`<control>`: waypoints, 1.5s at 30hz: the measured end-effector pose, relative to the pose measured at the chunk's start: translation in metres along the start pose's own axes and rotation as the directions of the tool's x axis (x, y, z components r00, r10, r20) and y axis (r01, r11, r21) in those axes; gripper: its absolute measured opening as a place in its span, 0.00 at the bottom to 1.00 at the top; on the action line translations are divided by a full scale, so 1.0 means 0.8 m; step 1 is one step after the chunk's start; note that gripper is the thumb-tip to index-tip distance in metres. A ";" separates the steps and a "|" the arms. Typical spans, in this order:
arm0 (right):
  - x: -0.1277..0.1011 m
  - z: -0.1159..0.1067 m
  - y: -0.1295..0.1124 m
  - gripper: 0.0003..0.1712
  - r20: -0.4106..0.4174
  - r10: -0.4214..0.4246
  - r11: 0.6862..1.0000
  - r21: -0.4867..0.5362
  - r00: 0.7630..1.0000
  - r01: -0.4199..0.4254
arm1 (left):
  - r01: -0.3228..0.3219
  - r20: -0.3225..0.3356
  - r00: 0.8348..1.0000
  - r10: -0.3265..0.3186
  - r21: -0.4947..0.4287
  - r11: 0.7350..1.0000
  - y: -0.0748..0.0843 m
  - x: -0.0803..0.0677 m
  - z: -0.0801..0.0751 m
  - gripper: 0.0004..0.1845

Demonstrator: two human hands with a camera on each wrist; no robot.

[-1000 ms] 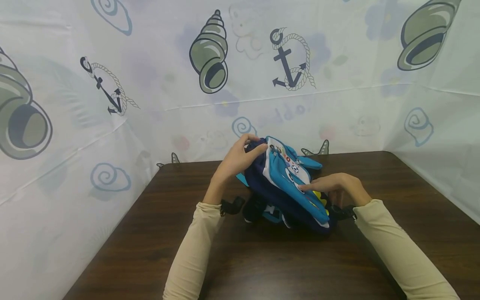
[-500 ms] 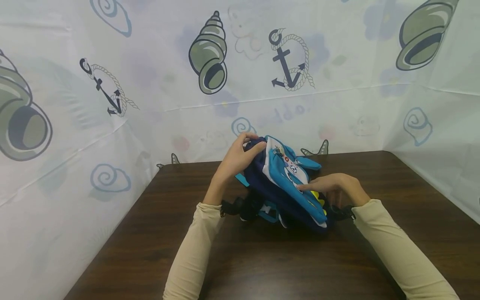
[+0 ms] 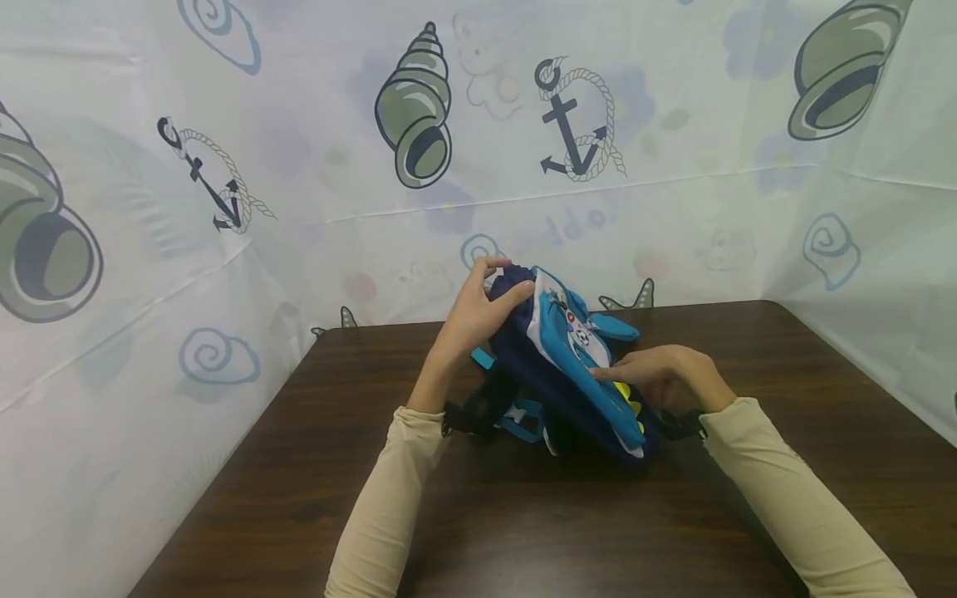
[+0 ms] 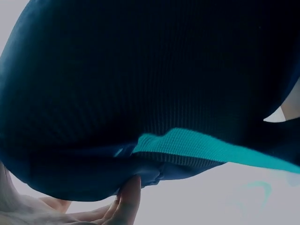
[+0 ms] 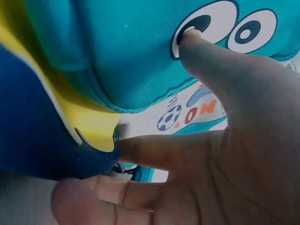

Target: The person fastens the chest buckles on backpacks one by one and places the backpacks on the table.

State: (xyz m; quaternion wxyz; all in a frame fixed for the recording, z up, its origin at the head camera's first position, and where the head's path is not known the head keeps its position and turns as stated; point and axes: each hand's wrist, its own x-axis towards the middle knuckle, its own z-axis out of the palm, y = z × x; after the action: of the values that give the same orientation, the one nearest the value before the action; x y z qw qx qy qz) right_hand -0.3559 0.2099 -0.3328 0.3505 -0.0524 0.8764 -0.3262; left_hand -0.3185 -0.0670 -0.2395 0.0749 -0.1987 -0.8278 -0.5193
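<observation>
A child's backpack (image 3: 557,374), navy with a turquoise and white front, stands tilted over the dark table. My left hand (image 3: 482,307) grips its upper left end, thumb on the near side and fingers behind. In the left wrist view the fingers (image 4: 129,201) press against the navy fabric, beside a turquoise strap (image 4: 197,147). At the other side my right hand (image 3: 665,374) holds the bag. The right wrist view shows the thumb on a printed cartoon eye (image 5: 204,26) and the fingers around the side by the yellow trim (image 5: 93,122).
The brown table (image 3: 478,523) extends around the bag. A white cloth (image 3: 314,108) printed with shells and anchors hangs behind and to both sides. Dark straps with a turquoise loop (image 3: 523,419) hang beneath the bag, near my left wrist.
The backpack has turned slightly, its lower end shifting left and its upper end rising a little with my left hand. The straps beneath have moved left. My right hand has barely moved.
</observation>
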 end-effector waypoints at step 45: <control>0.011 0.011 -0.009 0.50 -0.006 -0.067 0.973 -0.223 0.998 0.064 | -0.268 -0.096 0.959 0.265 -0.014 0.963 0.010 -0.006 0.027 0.26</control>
State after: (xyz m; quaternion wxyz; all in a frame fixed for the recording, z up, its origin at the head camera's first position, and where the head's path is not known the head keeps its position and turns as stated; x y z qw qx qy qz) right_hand -0.3582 0.1966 -0.3382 0.3256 -0.1181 0.9075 -0.2376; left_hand -0.3090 -0.0464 -0.2444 0.1798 -0.2850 -0.7821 -0.5242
